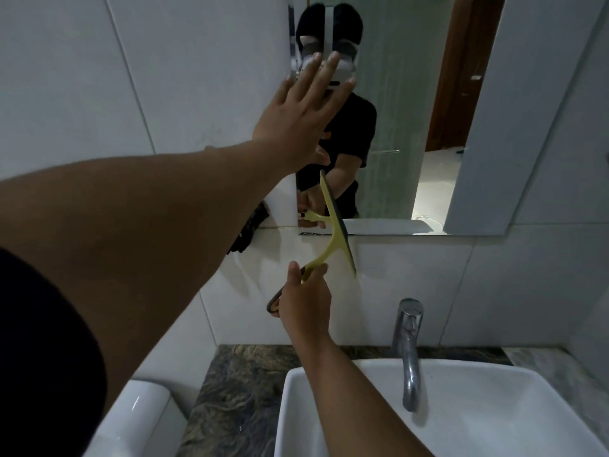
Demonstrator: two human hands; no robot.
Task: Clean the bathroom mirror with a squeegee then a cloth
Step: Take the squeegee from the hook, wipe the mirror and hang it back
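Mirror (412,127) has the spread, empty left hand (296,117) at its 10 o'clock, the right hand (304,301) gripping the squeegee (336,225) at 6 o'clock.

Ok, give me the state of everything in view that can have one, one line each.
left hand: open, fingers spread, flat at the mirror's left edge.
right hand: closed on the squeegee handle.
squeegee: held up, blade tilted, crossing the mirror's bottom edge.
mirror: upright on the wall, no streaks I can make out.
tap: no water running.
basin: looks empty.
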